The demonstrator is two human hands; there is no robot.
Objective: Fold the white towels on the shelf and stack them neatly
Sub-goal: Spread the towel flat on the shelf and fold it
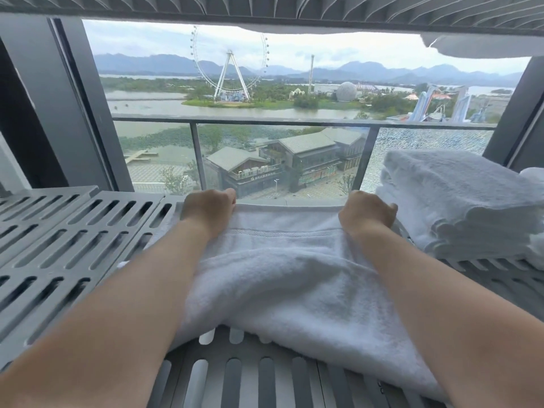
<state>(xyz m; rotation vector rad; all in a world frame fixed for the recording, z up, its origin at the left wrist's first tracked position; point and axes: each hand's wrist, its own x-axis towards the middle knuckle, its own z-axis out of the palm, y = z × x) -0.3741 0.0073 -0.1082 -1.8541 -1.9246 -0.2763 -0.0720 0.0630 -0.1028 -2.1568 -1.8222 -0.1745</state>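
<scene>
The white towel (279,275) lies rumpled in the middle of the grey slatted shelf (67,231), with its far edge along the shelf's back edge. The left hand (209,209) and the right hand (366,213) each curl their fingers over this far edge and grip it. Just beside it on the right stands a stack of folded towels (459,198). To the left, the slats run on. An upper shelf (265,4) is close overhead.
</scene>
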